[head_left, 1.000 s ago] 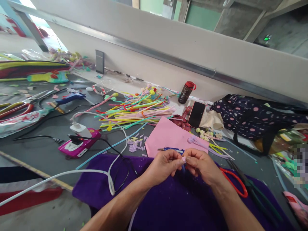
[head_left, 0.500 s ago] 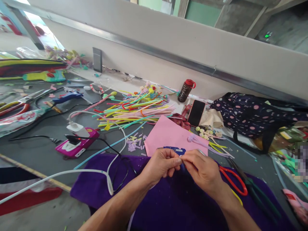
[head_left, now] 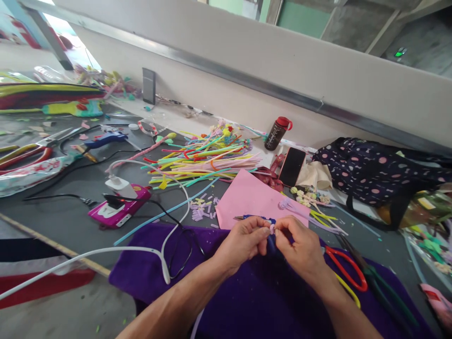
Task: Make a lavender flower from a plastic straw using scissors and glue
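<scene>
My left hand (head_left: 245, 241) and my right hand (head_left: 299, 242) meet above the purple cloth (head_left: 278, 292). Between their pinched fingertips shows a small pale lilac piece (head_left: 271, 229), fuzzy-looking and mostly covered by the fingers. Both hands are closed on it. Just behind them a pink sheet (head_left: 247, 197) lies flat, with a blue tool with a metal tip (head_left: 247, 217) partly hidden by my fingers. Short cut lilac and yellow bits (head_left: 201, 212) are scattered left of the sheet. Lilac pipe cleaners (head_left: 303, 215) rest across the sheet's right side.
Colourful pipe cleaners (head_left: 212, 162) lie bundled behind the sheet. A magenta power strip (head_left: 120, 207) with cables sits at left. Red-handled scissors (head_left: 348, 268) and dark green-handled pliers (head_left: 384, 287) lie right. A bottle (head_left: 277, 134), phone (head_left: 292, 165) and patterned bag (head_left: 374, 174) stand farther back.
The view has shifted slightly, so the table's things appear a little farther right. The fingertips have parted slightly, and more of the lilac piece shows between them.
</scene>
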### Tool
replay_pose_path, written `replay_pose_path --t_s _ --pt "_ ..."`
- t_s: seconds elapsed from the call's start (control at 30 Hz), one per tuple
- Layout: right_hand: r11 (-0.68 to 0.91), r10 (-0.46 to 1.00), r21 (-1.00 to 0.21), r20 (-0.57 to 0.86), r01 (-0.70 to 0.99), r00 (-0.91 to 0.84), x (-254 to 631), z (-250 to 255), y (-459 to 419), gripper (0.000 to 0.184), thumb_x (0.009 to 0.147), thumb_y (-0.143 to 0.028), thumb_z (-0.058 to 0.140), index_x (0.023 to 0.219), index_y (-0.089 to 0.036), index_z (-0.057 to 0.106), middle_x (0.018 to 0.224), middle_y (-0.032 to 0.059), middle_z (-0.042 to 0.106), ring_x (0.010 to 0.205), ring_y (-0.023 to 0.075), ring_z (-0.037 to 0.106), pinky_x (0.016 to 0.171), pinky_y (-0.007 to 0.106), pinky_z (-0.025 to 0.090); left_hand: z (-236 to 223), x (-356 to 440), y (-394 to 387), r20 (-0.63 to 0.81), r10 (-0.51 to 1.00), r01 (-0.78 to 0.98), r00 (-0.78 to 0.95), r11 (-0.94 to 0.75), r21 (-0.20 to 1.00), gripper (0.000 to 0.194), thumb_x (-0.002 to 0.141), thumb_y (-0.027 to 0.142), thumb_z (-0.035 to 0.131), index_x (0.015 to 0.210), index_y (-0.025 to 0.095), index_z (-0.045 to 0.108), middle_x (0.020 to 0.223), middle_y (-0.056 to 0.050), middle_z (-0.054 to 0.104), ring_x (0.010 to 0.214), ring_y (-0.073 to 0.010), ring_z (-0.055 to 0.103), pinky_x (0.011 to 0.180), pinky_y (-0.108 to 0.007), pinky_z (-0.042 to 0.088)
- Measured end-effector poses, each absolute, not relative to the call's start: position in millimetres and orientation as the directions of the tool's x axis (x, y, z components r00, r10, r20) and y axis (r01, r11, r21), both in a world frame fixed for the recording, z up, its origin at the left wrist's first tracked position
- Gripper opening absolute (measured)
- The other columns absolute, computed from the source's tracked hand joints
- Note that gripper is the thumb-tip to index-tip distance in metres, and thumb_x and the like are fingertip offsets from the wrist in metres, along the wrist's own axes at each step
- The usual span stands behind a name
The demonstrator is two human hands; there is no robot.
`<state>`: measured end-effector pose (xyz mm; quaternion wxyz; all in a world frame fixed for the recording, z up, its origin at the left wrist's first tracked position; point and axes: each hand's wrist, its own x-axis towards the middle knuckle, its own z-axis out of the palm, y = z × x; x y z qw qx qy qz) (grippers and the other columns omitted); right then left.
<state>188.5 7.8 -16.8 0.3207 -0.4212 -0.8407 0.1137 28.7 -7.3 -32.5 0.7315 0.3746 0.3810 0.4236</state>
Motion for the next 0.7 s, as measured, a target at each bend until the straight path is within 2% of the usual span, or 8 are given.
replay_pose_path --t_s 0.07,0.13,0.23,0.4,0.47,0.63,0.7 --pt "0.638 0.769 -0.460 0.424 0.618 -0.479 189.2 -14.0 8.0 0.009 0.079 -0.010 0.052 0.078 -0.018 0.055 0.069 -0.0009 0.057 0.061 0.0107 0.053 0.058 0.022 0.039 -33.6 28.5 -6.9 -0.208 0.908 -0.346 0.364 0.339 0.875 0.030 0.075 0.041 0.061 0.089 0.014 0.056 0.061 0.001 0.060 0.041 -0.0060 0.048 0.033 -0.014 0.027" --pt "0.662 0.749 -0.447 0.427 0.601 -0.507 188.6 -12.4 6.8 0.008 0.079 -0.010 0.052 0.078 -0.018 0.056 0.068 -0.0010 0.057 0.059 0.0103 0.053 0.056 0.022 0.039 -34.9 28.9 -7.2 -0.178 0.915 -0.367 0.361 0.315 0.875 0.028 0.074 0.038 0.063 0.087 0.014 0.056 0.066 -0.001 0.062 0.051 -0.0100 0.057 0.038 -0.016 0.037" --pt "0.674 0.737 -0.430 0.449 0.601 -0.506 185.8 -12.0 3.5 0.008 0.078 -0.010 0.052 0.076 -0.017 0.056 0.066 -0.0009 0.056 0.058 0.0106 0.052 0.056 0.022 0.038 -35.4 30.0 -8.4 -0.170 0.928 -0.382 0.330 0.297 0.875 0.023 0.075 0.035 0.064 0.080 0.014 0.055 0.058 0.001 0.058 0.048 -0.0094 0.055 0.039 -0.016 0.038" --pt "0.619 0.781 -0.475 0.453 0.626 -0.429 182.0 -11.9 -0.9 0.010 0.077 -0.008 0.050 0.075 -0.018 0.053 0.066 -0.0013 0.056 0.058 0.0104 0.053 0.056 0.022 0.039 -32.4 31.7 -9.9 -0.140 0.944 -0.400 0.299 0.257 0.879 0.019 0.077 0.033 0.060 0.076 0.015 0.053 0.058 0.004 0.056 0.039 -0.0029 0.039 0.036 -0.016 0.023" --pt "0.601 0.794 -0.489 0.456 0.632 -0.402 181.2 -11.9 -1.3 0.011 0.077 -0.008 0.050 0.073 -0.018 0.052 0.065 -0.0018 0.055 0.057 0.0104 0.053 0.055 0.022 0.039 -32.1 32.3 -10.4 -0.116 0.958 -0.362 0.261 0.209 0.908 0.018 0.079 0.032 0.059 0.075 0.016 0.054 0.056 0.005 0.053 0.039 -0.0024 0.034 0.039 -0.017 0.023" --pt "0.625 0.768 -0.438 0.494 0.646 -0.408 181.4 -13.9 -1.2 0.010 0.079 -0.010 0.049 0.075 -0.019 0.051 0.068 -0.0004 0.056 0.060 0.0127 0.054 0.058 0.024 0.040 -33.3 31.9 -13.0 0.008 0.983 -0.125 0.183 0.015 0.992 0.016 0.082 0.029 0.053 0.076 0.016 0.058 0.056 0.004 0.051 0.053 -0.0080 0.044 0.052 -0.020 0.032" --pt "0.639 0.752 -0.403 0.508 0.655 -0.421 182.7 -15.1 -1.2 0.011 0.080 -0.010 0.047 0.078 -0.020 0.051 0.070 0.0007 0.057 0.064 0.0139 0.055 0.060 0.025 0.041 -32.7 31.7 -13.7 0.031 0.983 -0.085 0.182 -0.016 0.996 0.017 0.083 0.029 0.052 0.075 0.016 0.059 0.056 0.003 0.051 0.055 -0.0089 0.045 0.054 -0.021 0.033"
